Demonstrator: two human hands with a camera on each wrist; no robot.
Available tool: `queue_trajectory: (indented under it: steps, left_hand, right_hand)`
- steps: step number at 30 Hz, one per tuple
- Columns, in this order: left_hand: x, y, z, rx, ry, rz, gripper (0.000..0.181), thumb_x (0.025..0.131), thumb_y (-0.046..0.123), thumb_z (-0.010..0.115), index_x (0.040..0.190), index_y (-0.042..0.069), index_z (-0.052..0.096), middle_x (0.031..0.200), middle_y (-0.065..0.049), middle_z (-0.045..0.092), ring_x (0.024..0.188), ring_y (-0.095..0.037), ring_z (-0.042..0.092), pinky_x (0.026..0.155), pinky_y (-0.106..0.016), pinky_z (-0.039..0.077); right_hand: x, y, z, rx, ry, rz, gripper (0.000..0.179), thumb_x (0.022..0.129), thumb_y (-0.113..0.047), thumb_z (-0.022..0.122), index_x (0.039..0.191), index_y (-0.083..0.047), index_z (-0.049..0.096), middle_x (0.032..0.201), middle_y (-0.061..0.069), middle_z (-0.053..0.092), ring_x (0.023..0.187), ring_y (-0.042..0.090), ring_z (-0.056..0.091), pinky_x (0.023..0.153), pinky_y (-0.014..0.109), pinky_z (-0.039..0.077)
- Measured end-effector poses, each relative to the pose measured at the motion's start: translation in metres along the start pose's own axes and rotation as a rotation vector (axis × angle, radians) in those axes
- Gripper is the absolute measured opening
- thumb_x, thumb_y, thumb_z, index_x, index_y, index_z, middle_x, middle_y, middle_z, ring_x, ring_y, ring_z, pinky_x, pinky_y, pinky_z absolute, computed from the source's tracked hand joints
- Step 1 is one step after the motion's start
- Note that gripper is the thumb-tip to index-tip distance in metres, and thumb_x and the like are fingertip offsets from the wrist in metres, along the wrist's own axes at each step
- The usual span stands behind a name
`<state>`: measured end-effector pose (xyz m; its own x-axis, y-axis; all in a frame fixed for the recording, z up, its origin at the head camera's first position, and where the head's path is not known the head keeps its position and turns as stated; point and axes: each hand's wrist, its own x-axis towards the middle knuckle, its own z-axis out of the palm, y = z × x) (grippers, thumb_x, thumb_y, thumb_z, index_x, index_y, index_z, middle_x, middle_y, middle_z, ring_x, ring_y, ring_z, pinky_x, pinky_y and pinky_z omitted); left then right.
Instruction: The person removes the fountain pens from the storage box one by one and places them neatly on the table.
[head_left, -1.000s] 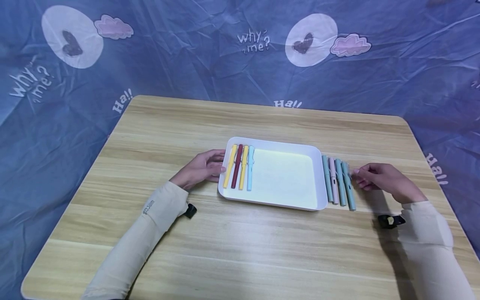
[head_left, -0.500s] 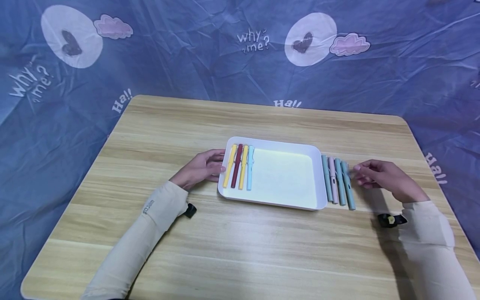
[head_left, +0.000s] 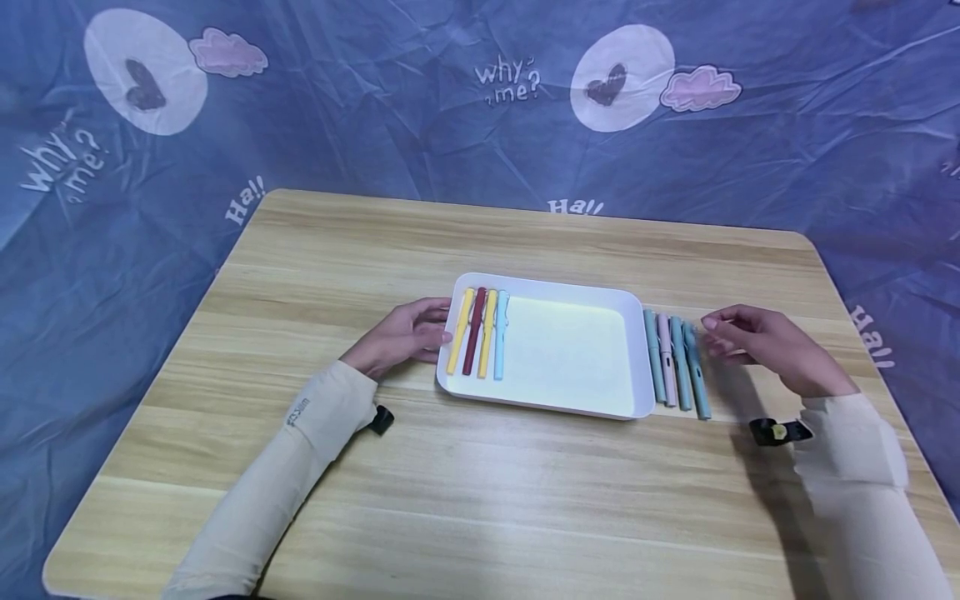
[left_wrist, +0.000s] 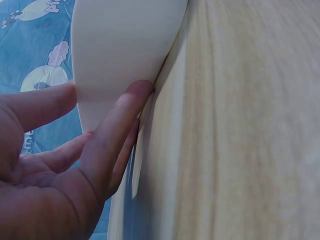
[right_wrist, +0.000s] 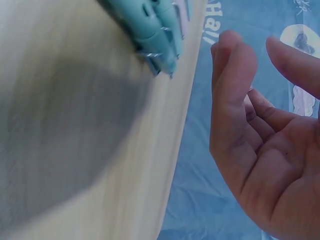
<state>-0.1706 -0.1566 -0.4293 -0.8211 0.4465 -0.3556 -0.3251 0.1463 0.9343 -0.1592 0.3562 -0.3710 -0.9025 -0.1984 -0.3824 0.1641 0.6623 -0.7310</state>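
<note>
My left hand [head_left: 405, 337] holds the left end of a white tray [head_left: 566, 354], its thumb at the rim and other fingers against the outer wall in the left wrist view. Inside the tray, at its left end, lie two yellow pens [head_left: 460, 333], a dark red pen [head_left: 474, 333] and a light blue pen [head_left: 500, 337], side by side. Just outside the right wall lie several teal pens [head_left: 654, 358] and a pale pink pen [head_left: 667, 362]. To their right, my right hand [head_left: 768, 342] hovers above the table, fingers loosely bent, thumb apart, holding nothing.
Everything lies on a wood-grain table [head_left: 480, 500] with rounded corners. A blue printed curtain [head_left: 420, 108] hangs behind it. Each wrist carries a small black device, the right one [head_left: 780, 432] above the table near the pens.
My right hand has lifted and shifted slightly away from me, and its fingers have loosened. The left hand, the tray and the pens have stayed where they were.
</note>
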Motion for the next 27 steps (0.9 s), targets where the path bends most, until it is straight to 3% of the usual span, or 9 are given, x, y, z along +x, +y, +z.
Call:
queue_trajectory:
  steps: [16, 27]
  left_hand:
    - [0.001, 0.0, 0.0, 0.002, -0.001, 0.003, 0.07, 0.102, 0.005, 0.066, 0.162, 0.004, 0.03, 0.158, -0.021, 0.041, 0.137, -0.037, 0.051, 0.094, -0.042, 0.061]
    - [0.001, 0.0, -0.001, 0.003, -0.007, 0.008, 0.07, 0.101, 0.005, 0.066, 0.162, 0.004, 0.03, 0.159, -0.02, 0.041, 0.138, -0.037, 0.05, 0.095, -0.042, 0.061]
  right_hand:
    - [0.011, -0.032, 0.006, 0.025, -0.02, -0.053, 0.051, 0.112, -0.03, 0.049, 0.145, 0.008, 0.042, 0.119, 0.0, 0.065, 0.099, 0.007, 0.069, 0.082, 0.03, 0.063]
    - [0.02, -0.056, 0.016, -0.013, -0.056, -0.077, 0.054, 0.111, -0.033, 0.051, 0.147, 0.006, 0.042, 0.127, 0.016, 0.065, 0.102, 0.011, 0.068, 0.083, 0.028, 0.061]
